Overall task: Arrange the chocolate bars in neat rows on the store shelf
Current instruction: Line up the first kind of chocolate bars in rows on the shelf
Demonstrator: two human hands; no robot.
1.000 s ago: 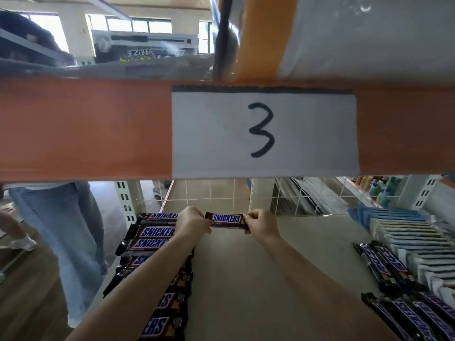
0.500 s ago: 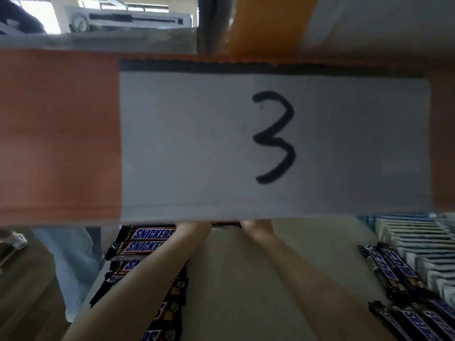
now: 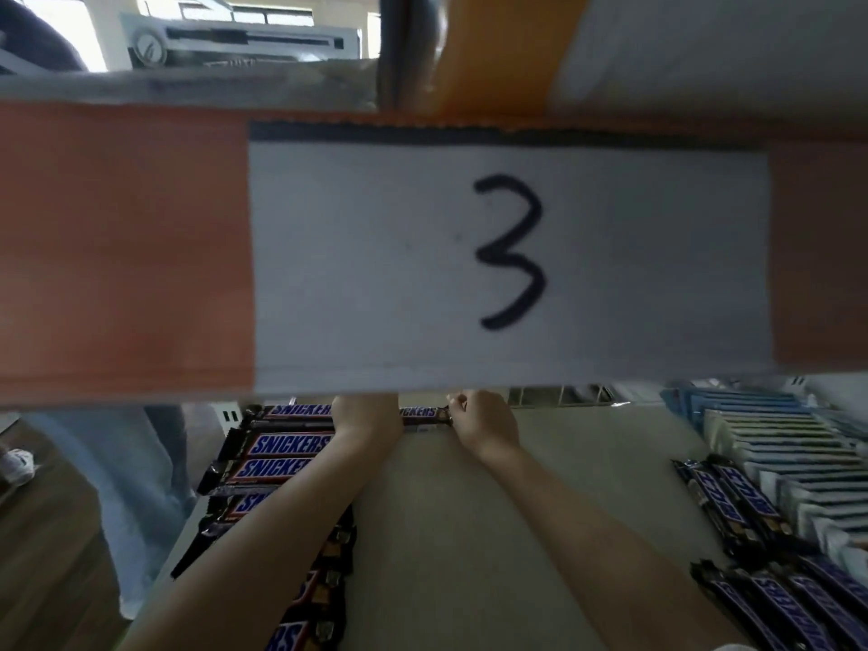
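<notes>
The right hand's (image 3: 486, 427) fingers (image 3: 458, 406) pinch one end of a Snickers bar (image 3: 422, 414); the left hand (image 3: 366, 418) is at its other end, fingers hidden behind the orange beam (image 3: 122, 256), so their state cannot be told. The bar lies crosswise at the back of the shelf (image 3: 469, 533), beside a column of Snickers bars (image 3: 277, 462) on the left. A label marked 3 (image 3: 509, 265) hangs above.
</notes>
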